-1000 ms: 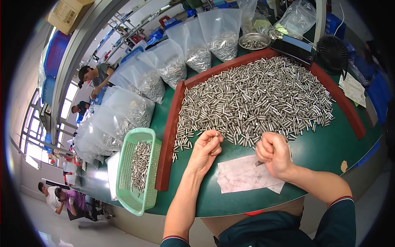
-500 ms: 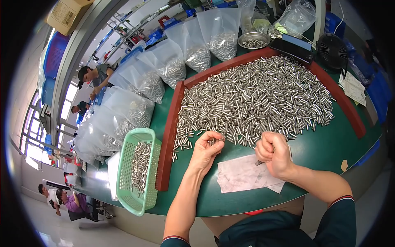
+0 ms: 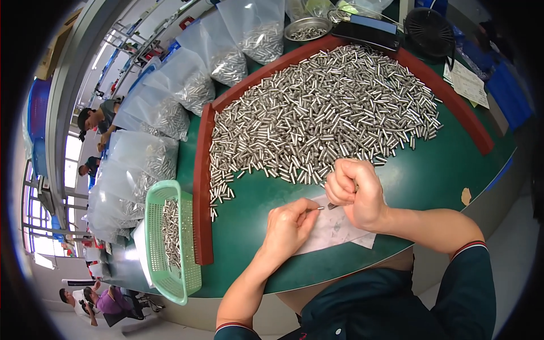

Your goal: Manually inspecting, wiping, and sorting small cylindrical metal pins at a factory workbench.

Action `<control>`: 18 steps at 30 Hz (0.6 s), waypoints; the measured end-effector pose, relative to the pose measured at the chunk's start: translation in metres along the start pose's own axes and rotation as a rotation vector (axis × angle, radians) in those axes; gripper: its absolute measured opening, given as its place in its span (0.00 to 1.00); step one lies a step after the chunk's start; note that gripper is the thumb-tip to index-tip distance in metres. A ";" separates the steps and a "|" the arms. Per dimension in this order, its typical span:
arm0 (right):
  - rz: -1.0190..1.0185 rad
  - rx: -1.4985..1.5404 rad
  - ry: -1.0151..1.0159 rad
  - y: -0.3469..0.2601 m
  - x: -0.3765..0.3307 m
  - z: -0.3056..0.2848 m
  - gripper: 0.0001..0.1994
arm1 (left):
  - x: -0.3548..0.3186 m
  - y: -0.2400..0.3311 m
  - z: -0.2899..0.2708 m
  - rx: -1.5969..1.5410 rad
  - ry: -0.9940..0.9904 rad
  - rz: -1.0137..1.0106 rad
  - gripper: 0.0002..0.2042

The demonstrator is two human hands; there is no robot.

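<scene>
My left hand (image 3: 287,229) is closed in a pinch over the edge of the white paper sheet (image 3: 334,232). A small shiny metal pin (image 3: 321,208) sticks out from its thumb and fingertips, pointing toward my other hand. Just right of it, my right hand (image 3: 359,194) is curled in a fist around a slim dark tool (image 3: 332,206). Only the tool's tip shows below the fingers, so its kind is hidden. Beyond both hands spreads a large heap of metal pins (image 3: 323,113) on the green tabletop (image 3: 249,198).
Red-brown rails (image 3: 202,187) border the heap. A green basket (image 3: 191,249) with pins stands at the left, beside clear bags of pins (image 3: 164,113). At the back are a metal dish (image 3: 292,28), a phone (image 3: 371,35) and a black fan (image 3: 429,33). People sit far left.
My left hand has come from the heap's near edge back over the paper, close to my right hand, and a pin now shows at its fingertips. The whole view has shifted.
</scene>
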State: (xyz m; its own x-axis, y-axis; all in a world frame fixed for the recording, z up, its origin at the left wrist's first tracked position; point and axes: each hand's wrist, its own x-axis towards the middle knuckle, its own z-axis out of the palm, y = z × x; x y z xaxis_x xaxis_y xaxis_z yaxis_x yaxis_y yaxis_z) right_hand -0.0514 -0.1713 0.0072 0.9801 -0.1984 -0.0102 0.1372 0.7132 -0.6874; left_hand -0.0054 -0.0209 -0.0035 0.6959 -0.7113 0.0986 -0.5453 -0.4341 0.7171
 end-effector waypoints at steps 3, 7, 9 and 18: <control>0.009 0.005 -0.002 0.005 0.000 -0.001 0.16 | 0.000 0.001 0.002 -0.006 0.049 -0.024 0.02; 0.005 -0.002 0.024 0.007 -0.003 -0.001 0.16 | -0.003 0.003 0.006 -0.002 0.060 -0.040 0.02; 0.003 -0.009 0.016 0.007 -0.002 -0.003 0.16 | -0.004 0.006 0.005 0.041 0.047 -0.090 0.02; 0.003 0.013 -0.002 0.008 0.000 -0.002 0.16 | -0.003 0.006 0.003 0.025 0.038 -0.116 0.02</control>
State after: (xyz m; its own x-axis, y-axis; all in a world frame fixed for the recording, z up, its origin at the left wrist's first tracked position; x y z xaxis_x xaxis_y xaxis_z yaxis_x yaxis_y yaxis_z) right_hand -0.0509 -0.1670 -0.0001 0.9809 -0.1944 -0.0109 0.1356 0.7222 -0.6782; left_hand -0.0119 -0.0232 -0.0015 0.7717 -0.6346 0.0422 -0.4714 -0.5262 0.7077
